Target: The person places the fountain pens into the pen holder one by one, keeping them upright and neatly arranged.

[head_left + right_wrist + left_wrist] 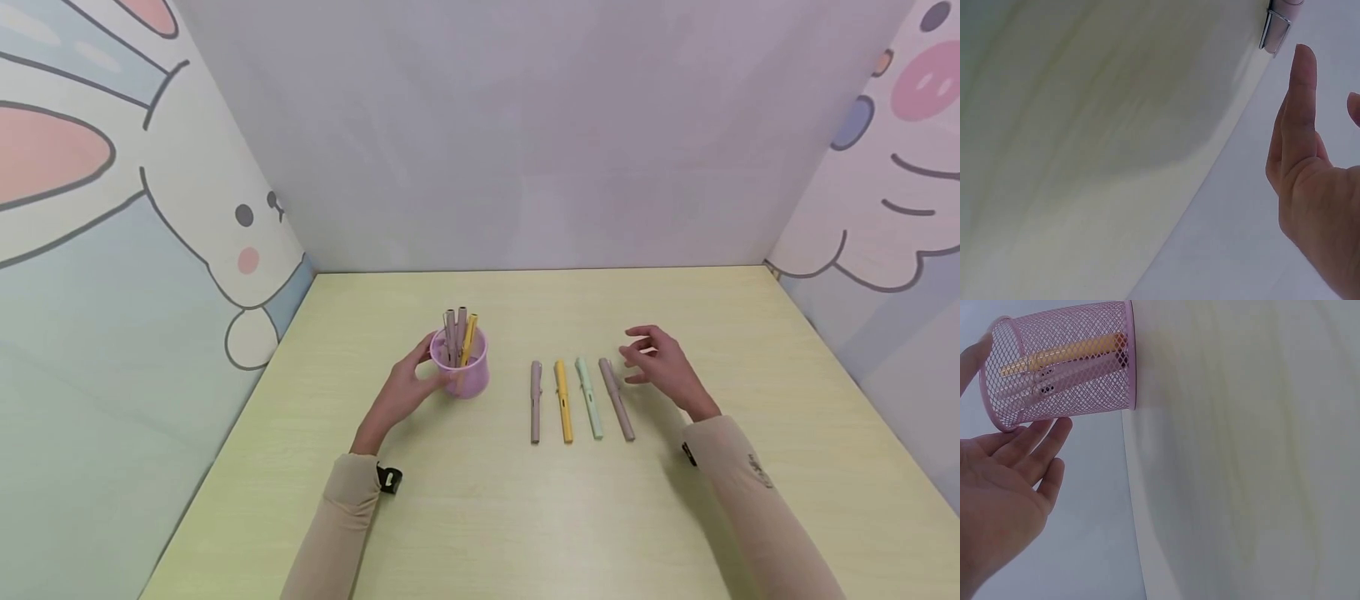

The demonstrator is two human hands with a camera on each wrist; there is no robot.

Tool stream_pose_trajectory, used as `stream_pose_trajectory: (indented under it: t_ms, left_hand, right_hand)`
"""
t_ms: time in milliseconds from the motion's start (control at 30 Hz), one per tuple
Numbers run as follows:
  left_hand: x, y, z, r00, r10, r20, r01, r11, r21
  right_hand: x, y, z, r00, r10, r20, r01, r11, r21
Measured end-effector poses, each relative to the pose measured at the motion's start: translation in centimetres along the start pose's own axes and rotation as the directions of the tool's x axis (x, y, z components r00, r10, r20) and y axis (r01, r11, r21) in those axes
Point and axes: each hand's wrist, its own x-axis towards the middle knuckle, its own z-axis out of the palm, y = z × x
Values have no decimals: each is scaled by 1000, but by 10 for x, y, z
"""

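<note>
From the head view, a person sits at a pale yellow table (525,517) with cartoon animal walls on both sides. The left hand (401,392) rests against a pink mesh cup (463,371), fingers wrapped loosely around its side. Three pens stand inside the cup — two dusty mauve and one yellow pen in the cup (469,337). To the right of the cup, four more pens lie on the table in a neat row, close together but not touching: a mauve pen (536,402), a yellow pen (563,402), a mint green pen (588,398), and another brownish mauve pen (617,399). The right hand (660,360) hovers just beside that last pen, fingers spread and relaxed, holding nothing.

From the left wrist view, the pink mesh cup (1063,365) shows up big. You can see the pens through the wire. The left hand (1004,494) has its fingertips (1054,431) touching the cup's rim, with the fingers mostly straight — more a steadying touch than a hard squeeze.

From the right wrist view, the right hand (1310,181) is open, fingers pointing up and apart from everything. Only the shiny clip end of one pen (1275,28) peeks in at the top.

So I'd say it is partly done: three pens are in the cup, four are left on the table.
</note>
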Motion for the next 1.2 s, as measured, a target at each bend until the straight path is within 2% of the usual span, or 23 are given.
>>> stream_pose_trajectory:
  t_ms: [500,1200]
  left_hand:
    - [0,0,0,1000,21,1,-21,1000,-8]
    - [1,1,1,1000,-5,0,5,1000,-3]
  right_hand:
    - [-2,1,-2,994,82,76,-81,997,-10]
    - [2,3,5,973,182,140,-178,983,-38]
